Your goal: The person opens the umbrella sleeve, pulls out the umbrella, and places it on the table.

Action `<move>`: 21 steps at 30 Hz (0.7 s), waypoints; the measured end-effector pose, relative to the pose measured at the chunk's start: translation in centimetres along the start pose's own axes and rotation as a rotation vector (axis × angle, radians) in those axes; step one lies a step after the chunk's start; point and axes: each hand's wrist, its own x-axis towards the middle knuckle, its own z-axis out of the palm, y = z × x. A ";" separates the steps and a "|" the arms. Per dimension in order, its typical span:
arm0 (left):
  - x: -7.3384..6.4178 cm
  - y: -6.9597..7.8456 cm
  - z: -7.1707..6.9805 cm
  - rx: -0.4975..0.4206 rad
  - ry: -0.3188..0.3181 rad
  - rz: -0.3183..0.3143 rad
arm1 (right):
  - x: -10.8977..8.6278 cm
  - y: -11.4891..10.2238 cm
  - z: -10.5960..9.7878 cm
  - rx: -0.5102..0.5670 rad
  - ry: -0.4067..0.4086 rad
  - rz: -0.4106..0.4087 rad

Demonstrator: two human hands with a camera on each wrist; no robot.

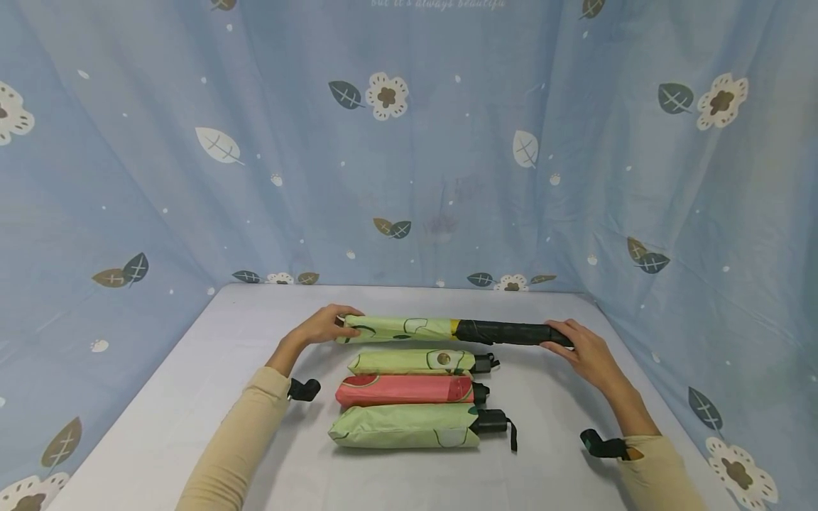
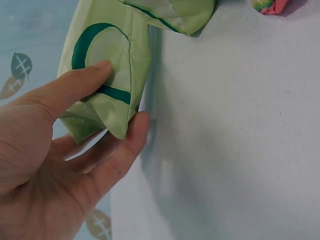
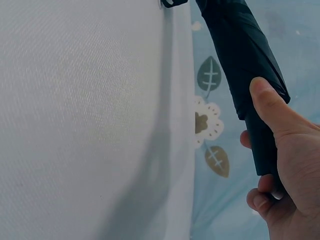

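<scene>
A black folded umbrella lies lengthwise above the table's far part, its left portion apparently inside a light green sleeve. My left hand pinches the sleeve's left end; in the left wrist view the thumb is on top of the cloth and the fingers are beneath. At the other end, my right hand grips the black handle, thumb along the dark fabric. Closer to me are three folded umbrellas in sleeves: a green one, a red watermelon-patterned one and a larger green one.
All three umbrellas lie side by side on the white table, black handles pointing right. A blue patterned curtain surrounds the table's back and sides. Black wrist devices stick out from both forearms.
</scene>
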 end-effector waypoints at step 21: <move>0.2 -0.5 0.3 -0.039 -0.036 -0.010 | -0.9 0.9 -0.3 -0.010 0.023 0.000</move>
